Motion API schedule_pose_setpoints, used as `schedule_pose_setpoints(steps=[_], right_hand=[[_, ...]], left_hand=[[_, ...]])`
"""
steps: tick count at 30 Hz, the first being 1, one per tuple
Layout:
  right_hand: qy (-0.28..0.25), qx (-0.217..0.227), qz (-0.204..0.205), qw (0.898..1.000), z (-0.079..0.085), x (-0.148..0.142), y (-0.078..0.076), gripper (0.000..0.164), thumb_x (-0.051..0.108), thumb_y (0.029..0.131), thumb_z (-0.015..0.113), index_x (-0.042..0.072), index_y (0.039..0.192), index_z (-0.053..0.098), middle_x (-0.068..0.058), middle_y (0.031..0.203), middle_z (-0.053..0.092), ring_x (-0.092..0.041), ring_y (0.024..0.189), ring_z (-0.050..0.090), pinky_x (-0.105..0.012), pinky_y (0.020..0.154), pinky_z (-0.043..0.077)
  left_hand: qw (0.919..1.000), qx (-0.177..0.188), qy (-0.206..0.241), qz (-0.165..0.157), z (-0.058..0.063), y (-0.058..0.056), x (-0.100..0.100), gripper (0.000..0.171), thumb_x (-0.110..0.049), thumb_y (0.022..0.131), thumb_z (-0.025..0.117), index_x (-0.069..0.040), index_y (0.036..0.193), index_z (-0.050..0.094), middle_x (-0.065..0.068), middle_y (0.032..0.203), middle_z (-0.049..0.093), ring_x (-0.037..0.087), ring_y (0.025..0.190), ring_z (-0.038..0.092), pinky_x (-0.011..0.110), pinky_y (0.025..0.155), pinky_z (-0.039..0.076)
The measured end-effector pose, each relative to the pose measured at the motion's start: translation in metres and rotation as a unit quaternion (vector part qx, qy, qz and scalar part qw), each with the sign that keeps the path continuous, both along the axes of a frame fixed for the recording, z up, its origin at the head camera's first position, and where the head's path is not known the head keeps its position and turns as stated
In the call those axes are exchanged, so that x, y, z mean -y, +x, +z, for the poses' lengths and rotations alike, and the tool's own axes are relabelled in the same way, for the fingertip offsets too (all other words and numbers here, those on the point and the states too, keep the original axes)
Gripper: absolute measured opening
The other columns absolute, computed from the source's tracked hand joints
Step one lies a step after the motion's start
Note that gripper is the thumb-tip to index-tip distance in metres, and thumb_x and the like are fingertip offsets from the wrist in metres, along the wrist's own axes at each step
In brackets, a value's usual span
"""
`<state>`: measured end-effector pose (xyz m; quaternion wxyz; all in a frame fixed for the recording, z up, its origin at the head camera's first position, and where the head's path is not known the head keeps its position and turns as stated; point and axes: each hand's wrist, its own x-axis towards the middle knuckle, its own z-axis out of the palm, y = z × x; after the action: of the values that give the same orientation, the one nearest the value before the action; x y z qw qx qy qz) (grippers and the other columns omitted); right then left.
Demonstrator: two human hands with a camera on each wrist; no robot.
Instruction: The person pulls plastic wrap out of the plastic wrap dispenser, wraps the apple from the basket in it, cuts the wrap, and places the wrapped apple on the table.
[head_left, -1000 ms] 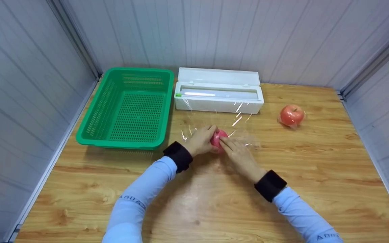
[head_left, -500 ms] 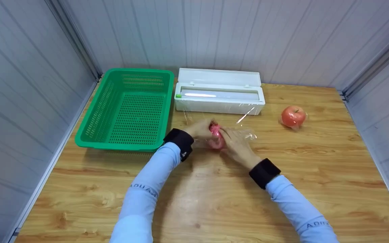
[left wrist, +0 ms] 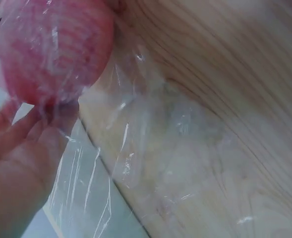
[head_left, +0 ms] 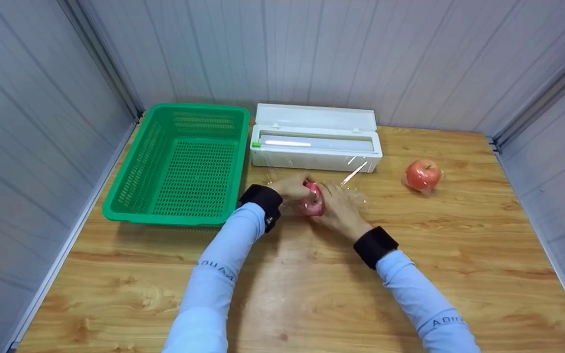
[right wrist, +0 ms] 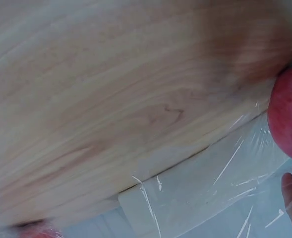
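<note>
A pink-red apple (head_left: 315,207) sits between my two hands in the middle of the table. My left hand (head_left: 291,189) grips its left and far side, and my right hand (head_left: 340,210) holds its right side. Clear cling film (left wrist: 141,163) lies over the apple and trails off it, creased and shiny. Close up in the left wrist view, the apple (left wrist: 61,49) shows film tight on its skin, with fingers (left wrist: 29,129) beneath it. The right wrist view cuts the apple (right wrist: 289,111) at its edge; film (right wrist: 200,198) stretches away beside it. Some fingertips are hidden.
Behind my hands stands a white cling film box (head_left: 317,161), lid up, with a roll (head_left: 331,143) inside. A green basket (head_left: 107,211) is at the left. Another apple (head_left: 422,175), wrapped in film, rests at the right. Pale panels (head_left: 312,54) close in the wooden table (head_left: 282,299).
The apple has turned in my hands, and its dimple now faces the head camera. My right hand has moved slightly forward and left. The left wrist has moved a little forward.
</note>
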<state>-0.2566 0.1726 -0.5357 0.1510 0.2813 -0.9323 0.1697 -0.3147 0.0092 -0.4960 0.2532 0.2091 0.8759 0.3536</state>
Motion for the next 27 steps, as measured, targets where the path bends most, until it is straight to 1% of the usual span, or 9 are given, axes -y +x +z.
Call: schedule_pose_setpoints(steps=[5, 10, 14, 16, 18, 20, 22, 24, 27], right_hand=[[0.000, 0.039, -0.012, 0.999, 0.005, 0.001, -0.006, 0.080, 0.028, 0.063, 0.082, -0.006, 0.126, 0.046, -0.021, 0.120, 0.054, -0.034, 0.113, 0.048, -0.045, 0.101, 0.038], [-0.011, 0.086, -0.019, 0.996, 0.009, 0.003, -0.011, 0.083, 0.029, 0.064, 0.081, -0.007, 0.128, 0.044, -0.022, 0.124, 0.051, -0.036, 0.117, 0.045, -0.047, 0.103, 0.035], [-0.018, 0.099, -0.012, 0.995, 0.012, 0.004, -0.015, 0.080, 0.032, 0.065, 0.079, -0.006, 0.127, 0.045, -0.022, 0.124, 0.051, -0.037, 0.118, 0.045, -0.046, 0.103, 0.035], [-0.018, 0.100, -0.007, 0.995, 0.014, 0.002, -0.017, 0.079, 0.032, 0.066, 0.079, -0.007, 0.126, 0.046, -0.023, 0.124, 0.052, -0.037, 0.118, 0.045, -0.046, 0.104, 0.034], [-0.022, 0.105, -0.003, 0.994, 0.015, 0.001, -0.020, 0.078, 0.032, 0.066, 0.078, -0.007, 0.126, 0.046, -0.023, 0.123, 0.052, -0.037, 0.118, 0.045, -0.046, 0.105, 0.033], [-0.030, 0.115, -0.001, 0.993, 0.017, -0.001, -0.022, 0.077, 0.028, 0.065, 0.079, -0.007, 0.125, 0.046, -0.023, 0.122, 0.053, -0.036, 0.116, 0.046, -0.046, 0.104, 0.034], [-0.038, 0.133, -0.004, 0.990, 0.019, -0.002, -0.025, 0.075, 0.025, 0.064, 0.080, -0.007, 0.123, 0.047, -0.022, 0.119, 0.053, -0.036, 0.114, 0.046, -0.046, 0.103, 0.035], [-0.051, 0.164, -0.013, 0.985, 0.021, -0.002, -0.028, 0.075, 0.022, 0.062, 0.081, -0.006, 0.123, 0.048, -0.022, 0.119, 0.053, -0.035, 0.114, 0.046, -0.046, 0.102, 0.036], [-0.077, 0.199, -0.022, 0.977, 0.018, -0.003, -0.032, 0.075, 0.020, 0.061, 0.080, -0.006, 0.123, 0.048, -0.021, 0.119, 0.052, -0.035, 0.113, 0.045, -0.045, 0.100, 0.037]], left_hand=[[0.9998, -0.011, -0.017, 0.004, -0.003, -0.002, 0.000, 0.050, -0.032, 0.086, 0.050, -0.005, 0.128, 0.044, 0.016, 0.127, 0.051, 0.029, 0.117, 0.048, 0.038, 0.099, 0.041], [0.9995, -0.020, -0.019, 0.017, -0.002, -0.002, 0.002, 0.057, -0.035, 0.085, 0.054, -0.005, 0.132, 0.042, 0.015, 0.133, 0.048, 0.028, 0.122, 0.045, 0.039, 0.102, 0.038], [0.9961, -0.086, -0.006, 0.021, 0.006, 0.008, 0.001, 0.062, -0.030, 0.082, 0.059, -0.004, 0.135, 0.040, 0.017, 0.139, 0.041, 0.031, 0.128, 0.038, 0.042, 0.107, 0.031], [0.9902, -0.138, -0.014, 0.011, 0.009, 0.016, 0.000, 0.065, -0.027, 0.079, 0.063, -0.003, 0.135, 0.040, 0.018, 0.139, 0.040, 0.031, 0.128, 0.038, 0.042, 0.108, 0.030], [0.9847, -0.173, -0.023, 0.003, 0.009, 0.023, -0.001, 0.068, -0.023, 0.075, 0.067, -0.002, 0.134, 0.041, 0.017, 0.138, 0.041, 0.031, 0.127, 0.039, 0.041, 0.108, 0.030], [0.9805, -0.194, -0.031, -0.003, 0.006, 0.027, -0.001, 0.070, -0.018, 0.071, 0.071, -0.001, 0.133, 0.042, 0.016, 0.136, 0.044, 0.029, 0.125, 0.042, 0.038, 0.107, 0.032], [0.9776, -0.209, -0.022, -0.003, 0.000, 0.027, 0.000, 0.069, -0.012, 0.069, 0.073, 0.000, 0.131, 0.044, 0.014, 0.132, 0.048, 0.028, 0.121, 0.045, 0.036, 0.105, 0.035], [0.9781, -0.208, -0.003, -0.004, -0.007, 0.026, 0.002, 0.069, -0.007, 0.068, 0.073, 0.001, 0.130, 0.045, 0.013, 0.129, 0.050, 0.026, 0.119, 0.047, 0.034, 0.104, 0.036], [0.9792, -0.202, 0.018, -0.001, -0.017, 0.022, 0.003, 0.073, -0.006, 0.066, 0.075, 0.000, 0.131, 0.043, 0.014, 0.128, 0.051, 0.026, 0.119, 0.047, 0.035, 0.104, 0.036]])
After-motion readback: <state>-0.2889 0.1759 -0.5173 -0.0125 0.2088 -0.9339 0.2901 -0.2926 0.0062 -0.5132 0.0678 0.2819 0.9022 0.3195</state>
